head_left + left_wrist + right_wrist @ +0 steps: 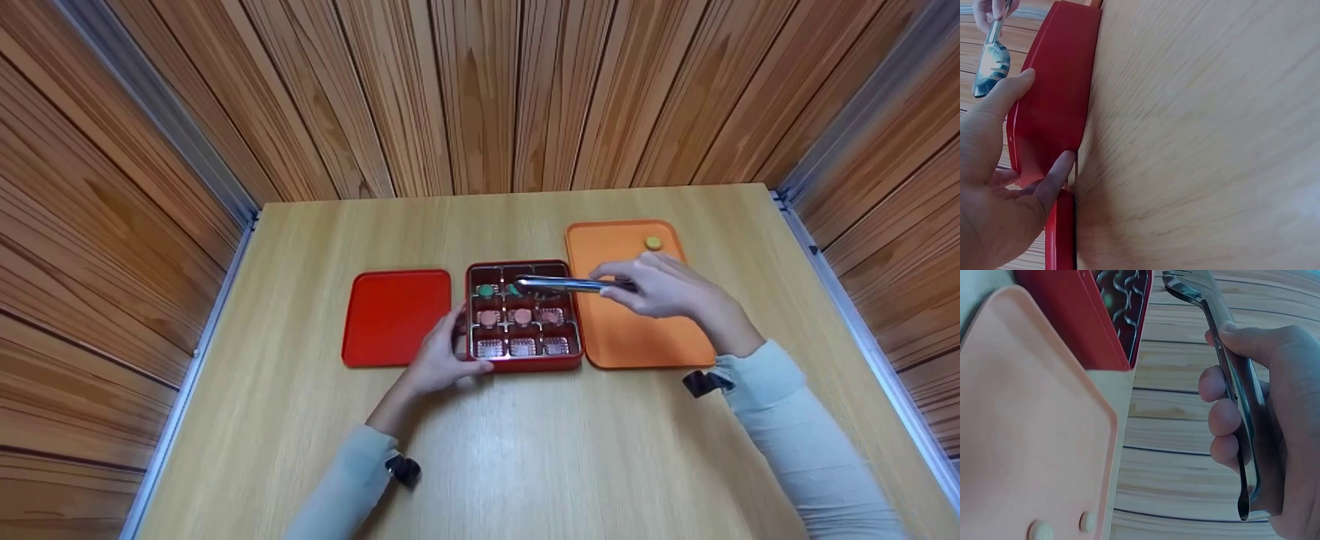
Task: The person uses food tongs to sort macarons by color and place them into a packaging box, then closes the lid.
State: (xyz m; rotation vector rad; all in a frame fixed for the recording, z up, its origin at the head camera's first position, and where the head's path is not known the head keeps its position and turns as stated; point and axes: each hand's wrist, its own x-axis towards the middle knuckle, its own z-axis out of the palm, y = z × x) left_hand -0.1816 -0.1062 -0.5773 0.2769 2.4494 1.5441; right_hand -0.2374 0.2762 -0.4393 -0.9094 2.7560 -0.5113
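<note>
A red box (525, 365) with a divided plastic insert stands mid-table. My left hand (442, 360) grips its near left corner, fingers along the left side and thumb at the front wall. Metal tongs (562, 284) are held in my right hand (660, 289), which comes in from the right; their tips are over the box's far row. Green round pieces (486, 290) sit in that row, one partly covered by the tongs. Pink round pieces (523, 316) fill the middle row; the near row shows bare plastic. In the right wrist view the fingers wrap round the tongs' arms.
To the right of the box lies an orange tray (645, 345), with a yellow round piece (653, 243) near its far edge; the right wrist view shows two pale pieces (1040, 531) there. A flat red lid (394, 319) lies left of the box. Wooden panels (480, 97) enclose the table.
</note>
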